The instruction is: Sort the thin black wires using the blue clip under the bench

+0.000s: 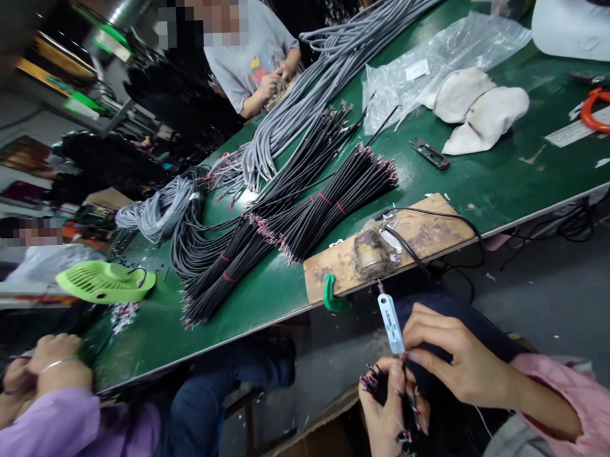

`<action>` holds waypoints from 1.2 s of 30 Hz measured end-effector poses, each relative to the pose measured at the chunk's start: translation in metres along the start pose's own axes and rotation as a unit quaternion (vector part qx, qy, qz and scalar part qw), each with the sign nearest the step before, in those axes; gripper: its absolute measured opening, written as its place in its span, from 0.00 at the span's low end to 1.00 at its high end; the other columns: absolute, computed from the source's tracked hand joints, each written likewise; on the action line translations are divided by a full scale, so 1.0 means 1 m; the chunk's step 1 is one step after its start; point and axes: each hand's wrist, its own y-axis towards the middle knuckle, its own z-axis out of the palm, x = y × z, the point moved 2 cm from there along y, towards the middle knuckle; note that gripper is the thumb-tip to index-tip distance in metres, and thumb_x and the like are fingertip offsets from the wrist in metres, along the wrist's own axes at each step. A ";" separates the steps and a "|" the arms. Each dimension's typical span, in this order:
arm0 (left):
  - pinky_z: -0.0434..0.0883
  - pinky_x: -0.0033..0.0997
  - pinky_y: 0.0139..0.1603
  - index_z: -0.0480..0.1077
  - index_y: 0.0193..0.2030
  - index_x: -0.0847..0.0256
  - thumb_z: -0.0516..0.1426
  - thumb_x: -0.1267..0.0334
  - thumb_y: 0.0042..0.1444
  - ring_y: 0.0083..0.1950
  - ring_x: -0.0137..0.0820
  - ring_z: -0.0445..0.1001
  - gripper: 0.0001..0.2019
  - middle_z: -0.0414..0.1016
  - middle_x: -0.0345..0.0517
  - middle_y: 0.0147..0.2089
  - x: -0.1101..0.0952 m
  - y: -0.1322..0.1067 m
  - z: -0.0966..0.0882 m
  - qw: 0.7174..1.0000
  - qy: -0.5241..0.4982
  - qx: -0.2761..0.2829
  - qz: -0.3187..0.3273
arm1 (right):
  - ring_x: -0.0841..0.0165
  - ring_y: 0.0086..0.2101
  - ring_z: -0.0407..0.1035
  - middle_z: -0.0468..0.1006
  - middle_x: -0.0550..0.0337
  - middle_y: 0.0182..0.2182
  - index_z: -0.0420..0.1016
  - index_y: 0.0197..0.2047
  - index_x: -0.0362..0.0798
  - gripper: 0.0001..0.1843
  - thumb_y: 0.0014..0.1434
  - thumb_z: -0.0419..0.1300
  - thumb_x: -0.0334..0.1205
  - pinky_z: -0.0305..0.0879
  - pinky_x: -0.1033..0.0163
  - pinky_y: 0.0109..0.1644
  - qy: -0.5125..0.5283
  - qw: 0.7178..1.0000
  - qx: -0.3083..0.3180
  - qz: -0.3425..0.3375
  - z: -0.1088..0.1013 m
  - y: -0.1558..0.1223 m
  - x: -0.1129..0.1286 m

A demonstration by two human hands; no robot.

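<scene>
My left hand (384,412) is closed around a bunch of thin black cables (373,379) with stripped red and white wire ends. Close beside it, my right hand (447,357) pinches a wire end with thumb and forefinger, just at the lower tip of a light-blue plastic piece (391,323). That piece sits on the thin shaft of a small, dirty motor (372,251). The motor is fixed on a wooden board (331,271), which a green clamp (331,294) holds to the table edge. My fingers partly hide the wire end.
Tied bundles of black cables (329,204) and grey cables (281,132) lie across the green table (513,174). Snips (430,155), white gloves (481,109), orange-handled scissors (598,111) and a green fan (104,281) lie there too. Co-workers sit to the left and opposite.
</scene>
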 end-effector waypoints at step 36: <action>0.61 0.19 0.11 0.79 0.25 0.57 0.70 0.60 0.42 0.10 0.21 0.67 0.06 0.72 0.37 0.22 -0.049 0.000 0.016 0.972 0.095 0.029 0.212 | 0.69 0.27 0.63 0.71 0.58 0.26 0.75 0.30 0.41 0.32 0.59 0.51 0.65 0.59 0.65 0.31 0.207 0.966 -0.017 0.155 0.005 0.047 -0.002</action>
